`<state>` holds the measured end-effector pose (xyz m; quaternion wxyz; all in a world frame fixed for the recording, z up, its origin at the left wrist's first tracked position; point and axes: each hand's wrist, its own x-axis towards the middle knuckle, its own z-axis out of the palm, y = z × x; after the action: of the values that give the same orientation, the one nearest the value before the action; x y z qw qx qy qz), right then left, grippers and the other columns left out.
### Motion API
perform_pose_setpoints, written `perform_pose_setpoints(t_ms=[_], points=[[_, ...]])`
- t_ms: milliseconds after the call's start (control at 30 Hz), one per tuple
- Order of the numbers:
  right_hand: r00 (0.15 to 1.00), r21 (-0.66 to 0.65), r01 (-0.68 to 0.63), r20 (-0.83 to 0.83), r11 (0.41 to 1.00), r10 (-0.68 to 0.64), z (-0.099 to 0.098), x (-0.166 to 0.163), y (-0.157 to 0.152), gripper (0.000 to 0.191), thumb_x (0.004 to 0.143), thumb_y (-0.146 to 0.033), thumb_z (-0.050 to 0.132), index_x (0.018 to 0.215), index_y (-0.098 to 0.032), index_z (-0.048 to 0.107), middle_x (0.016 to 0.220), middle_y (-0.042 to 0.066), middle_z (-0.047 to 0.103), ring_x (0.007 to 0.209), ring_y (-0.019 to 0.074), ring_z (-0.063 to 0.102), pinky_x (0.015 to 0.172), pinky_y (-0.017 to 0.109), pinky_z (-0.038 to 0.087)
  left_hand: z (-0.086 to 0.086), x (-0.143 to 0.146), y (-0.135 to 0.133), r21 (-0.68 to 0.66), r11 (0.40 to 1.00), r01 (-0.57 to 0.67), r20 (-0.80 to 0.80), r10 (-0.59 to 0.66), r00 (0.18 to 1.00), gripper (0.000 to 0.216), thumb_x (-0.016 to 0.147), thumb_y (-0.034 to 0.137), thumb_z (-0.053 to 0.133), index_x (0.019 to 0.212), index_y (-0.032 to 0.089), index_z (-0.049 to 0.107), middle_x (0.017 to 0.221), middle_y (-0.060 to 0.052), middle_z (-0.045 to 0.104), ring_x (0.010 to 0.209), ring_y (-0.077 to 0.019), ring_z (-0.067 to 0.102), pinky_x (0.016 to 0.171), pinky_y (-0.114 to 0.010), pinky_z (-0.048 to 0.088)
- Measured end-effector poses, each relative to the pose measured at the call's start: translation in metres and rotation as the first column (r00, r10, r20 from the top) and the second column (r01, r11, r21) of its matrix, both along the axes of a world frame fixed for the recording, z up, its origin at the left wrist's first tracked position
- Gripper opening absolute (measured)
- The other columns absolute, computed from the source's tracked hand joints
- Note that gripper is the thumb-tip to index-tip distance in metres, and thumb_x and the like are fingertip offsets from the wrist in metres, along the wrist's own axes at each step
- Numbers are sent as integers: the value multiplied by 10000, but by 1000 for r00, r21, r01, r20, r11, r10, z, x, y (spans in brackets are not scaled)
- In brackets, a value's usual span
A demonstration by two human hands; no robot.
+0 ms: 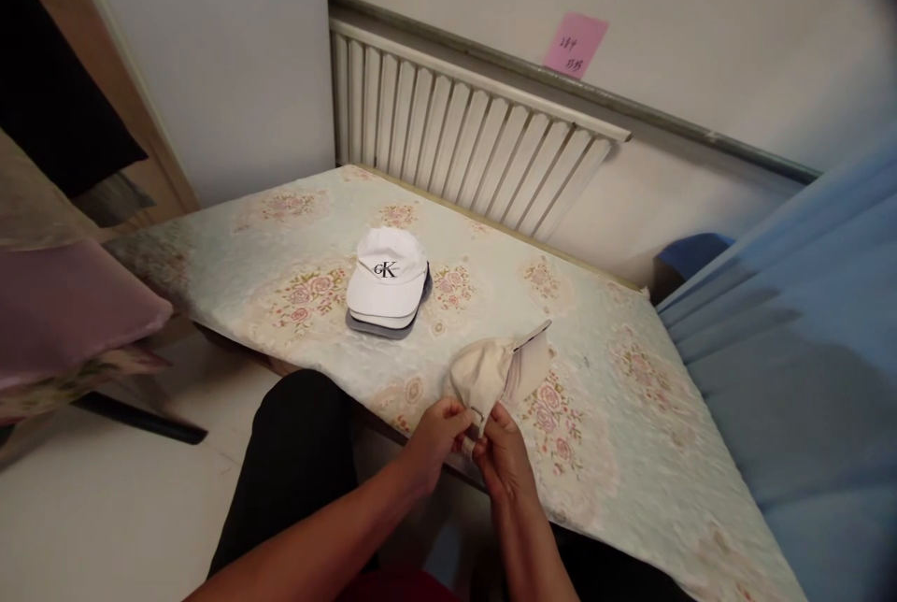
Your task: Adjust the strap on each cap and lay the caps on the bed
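Hands are pinching one beige cap (491, 373) at its back strap: left hand (438, 438) and right hand (501, 457), fingers closed, at the mattress (280, 247) edge. Two stacked caps (388, 284) are lying farther back.

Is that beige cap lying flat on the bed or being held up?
Held up: both hands, left hand and right hand, pinch the beige cap at its back.
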<state>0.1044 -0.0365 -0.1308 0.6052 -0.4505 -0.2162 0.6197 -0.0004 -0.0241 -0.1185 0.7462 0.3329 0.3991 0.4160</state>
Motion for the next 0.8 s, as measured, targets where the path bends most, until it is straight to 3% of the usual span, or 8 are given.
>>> perform_pose_setpoints(t_ms=[200, 267, 400, 467, 667, 800], points=[[992, -5, 54, 118, 999, -53, 6, -3, -4, 158, 678, -325, 666, 746, -194, 609, 568, -63, 529, 433, 66, 360, 420, 206, 277, -1, 0, 3, 38, 999, 11, -27, -10, 1000, 254, 687, 365, 610, 642, 175, 447, 558, 48, 489, 482, -75, 446, 509, -228, 326], [974, 28, 85, 208, 996, -89, 10, -2, -6, 230, 728, -412, 612, 668, -195, 567, 540, -67, 476, 463, 84, 371, 448, 218, 305, 0, 0, 4, 55, 998, -2, -41, 5, 999, 256, 694, 367, 606, 638, 175, 446, 562, 48, 489, 485, -70, 430, 510, -225, 319], [869, 75, 32, 490, 997, -64, 17, 0, -7, 274, 686, -430, 654, 622, -187, 546, 560, -60, 480, 533, 106, 420, 502, 226, 338, 3, 2, 7, 63, 998, -6, -50, 9, 999, 240, 689, 356, 586, 632, 187, 425, 528, 68, 442, 474, -73, 409, 510, -225, 321], [832, 78, 44, 550, 996, -80, 19, 2, -5, 270, 639, -418, 689, 615, -180, 563, 556, -59, 493, 537, 108, 427, 498, 224, 334, 2, 3, 9, 76, 997, -1, -64, 6, 998, 234, 696, 375, 560, 635, 191, 428, 520, 70, 436, 469, -78, 407, 507, -227, 320], [898, 121, 104, 415, 987, -146, 30, 11, 5, 257, 629, -419, 704, 663, -179, 616, 531, -47, 550, 496, 113, 440, 472, 224, 340, -15, -7, 21, 226, 960, -163, -237, 217, 947, 258, 723, 407, 543, 622, 191, 445, 538, 63, 414, 513, -95, 407, 519, -229, 330], [966, 169, 87, 227, 982, -124, 45, 15, 13, 170, 662, -318, 707, 741, -177, 655, 600, -28, 615, 545, 113, 497, 535, 220, 388, -24, -15, 29, 144, 965, -218, -265, 250, 931, 317, 680, 471, 593, 646, 191, 448, 578, 56, 441, 555, -109, 465, 536, -229, 361]])
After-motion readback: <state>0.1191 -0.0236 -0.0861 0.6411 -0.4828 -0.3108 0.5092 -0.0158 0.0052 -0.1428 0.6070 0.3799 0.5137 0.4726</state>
